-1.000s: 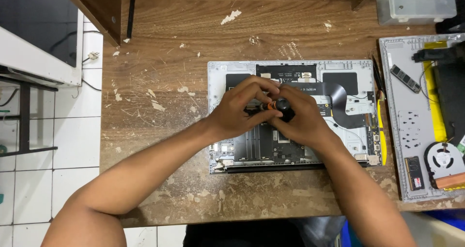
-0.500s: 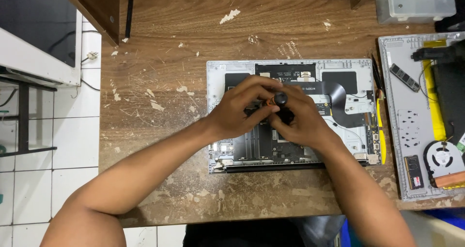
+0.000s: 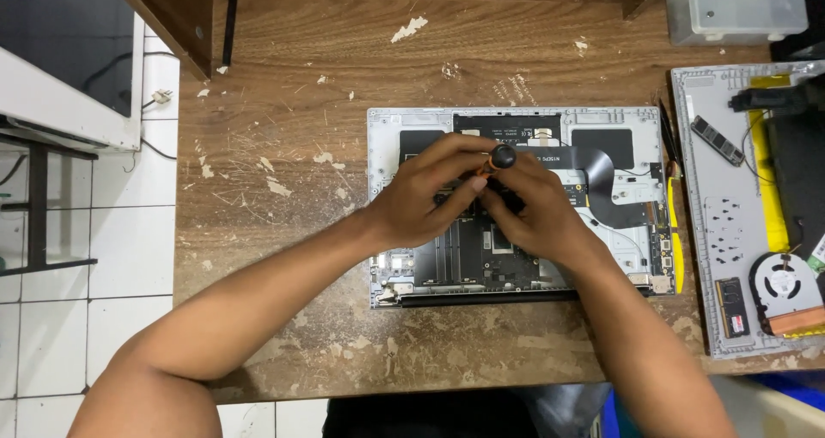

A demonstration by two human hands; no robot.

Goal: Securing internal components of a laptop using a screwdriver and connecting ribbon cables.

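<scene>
Scarred wooden desk (image 3: 284,257) carries an opened laptop (image 3: 520,206) at its centre. Over its board a screwdriver (image 3: 501,157) is gripped upright by the right hand (image 3: 537,214) and steadied by the left hand's (image 3: 425,197) closed fingers.

We are seeing a second opened laptop base (image 3: 730,232) lying at the table's (image 3: 284,232) right edge, its round fan (image 3: 784,285) showing. A clear plastic box (image 3: 735,6), possibly lidded, is sitting behind it.
</scene>
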